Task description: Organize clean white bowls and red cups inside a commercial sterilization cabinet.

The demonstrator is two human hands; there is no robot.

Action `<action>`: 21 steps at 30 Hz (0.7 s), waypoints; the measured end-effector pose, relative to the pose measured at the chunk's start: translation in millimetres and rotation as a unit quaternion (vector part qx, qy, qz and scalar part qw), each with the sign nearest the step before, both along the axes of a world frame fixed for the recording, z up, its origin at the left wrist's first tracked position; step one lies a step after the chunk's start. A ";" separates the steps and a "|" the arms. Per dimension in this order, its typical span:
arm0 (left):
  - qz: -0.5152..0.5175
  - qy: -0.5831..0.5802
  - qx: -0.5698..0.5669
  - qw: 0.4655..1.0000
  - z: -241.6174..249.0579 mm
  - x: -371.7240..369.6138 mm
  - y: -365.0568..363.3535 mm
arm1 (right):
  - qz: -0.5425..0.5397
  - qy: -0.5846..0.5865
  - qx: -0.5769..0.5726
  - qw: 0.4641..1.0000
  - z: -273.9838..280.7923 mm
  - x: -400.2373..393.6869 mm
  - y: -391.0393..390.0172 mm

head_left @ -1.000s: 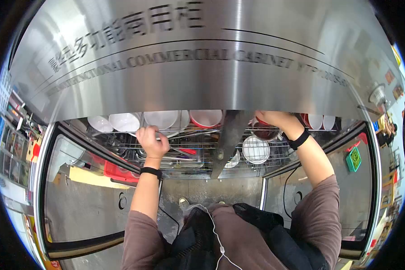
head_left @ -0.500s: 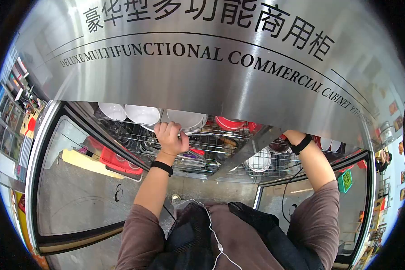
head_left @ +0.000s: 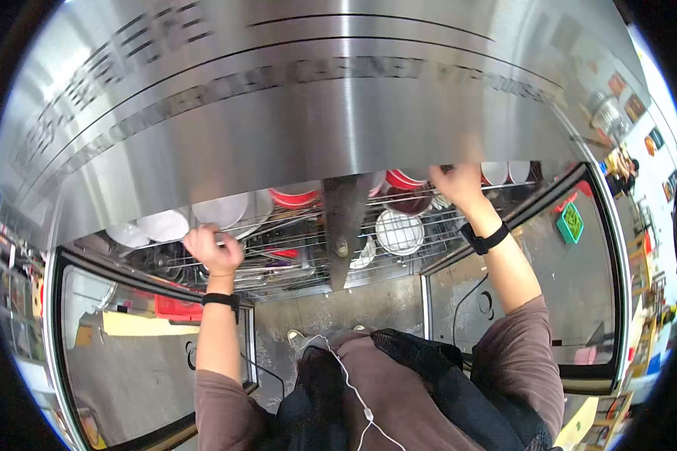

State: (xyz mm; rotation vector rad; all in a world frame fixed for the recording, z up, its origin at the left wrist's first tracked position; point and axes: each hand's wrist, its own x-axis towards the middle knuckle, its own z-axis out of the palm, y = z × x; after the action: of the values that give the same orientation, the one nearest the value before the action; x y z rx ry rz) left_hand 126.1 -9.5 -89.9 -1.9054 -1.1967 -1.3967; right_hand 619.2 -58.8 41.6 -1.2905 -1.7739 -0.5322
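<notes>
My left hand is curled round the front rail of a wire shelf inside a steel cabinet, just below a large white bowl. Beside it on the left sits another white bowl. My right hand is raised at the shelf's right side, near a red bowl. Motion smears its fingers, and the cabinet's top panel partly covers that area. A second red bowl stands left of the middle post. Below, white plates show through the wires.
A metal centre post divides the cabinet opening. Its glass doors stand swung out, the left door and the right door. Overhead hangs the steel panel. Through the right door shows a green basket.
The view has swung to the right. My right hand has come out from behind the panel and is more visible. My left hand keeps its place on the shelf rail.
</notes>
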 end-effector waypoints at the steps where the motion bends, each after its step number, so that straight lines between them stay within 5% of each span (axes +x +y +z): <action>1: 0.005 -0.004 -0.015 1.000 -1.5 -0.2 -0.7 | -0.065 0.050 -0.059 0.995 -6.8 22.5 -8.6; 3: 0.010 -0.008 -0.016 1.000 -1.9 0.9 -1.5 | -0.187 0.150 -0.177 0.955 -29.2 70.7 -22.4; 4: 0.014 -0.007 -0.021 1.000 -1.7 1.8 -1.8 | -0.152 0.050 0.015 0.987 -33.5 85.7 -23.8; 11: 0.029 0.005 -0.007 1.000 5.0 5.6 -3.9 | -0.165 -0.016 -0.141 0.976 -48.8 134.3 -45.2; 16: 0.035 0.002 -0.025 0.999 4.8 6.0 -6.0 | -0.191 0.074 -0.046 0.978 -40.8 128.0 -55.3; 21: 0.046 -0.003 -0.033 0.998 0.9 4.3 -4.4 | -0.051 0.006 -0.001 0.999 -14.4 101.5 -64.1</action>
State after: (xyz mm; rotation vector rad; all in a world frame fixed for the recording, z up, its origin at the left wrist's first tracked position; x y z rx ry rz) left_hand 130.4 -13.8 -88.9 -1.8664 -1.3314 -1.3315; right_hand 720.8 -122.9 27.2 -1.3875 -1.7071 -0.5786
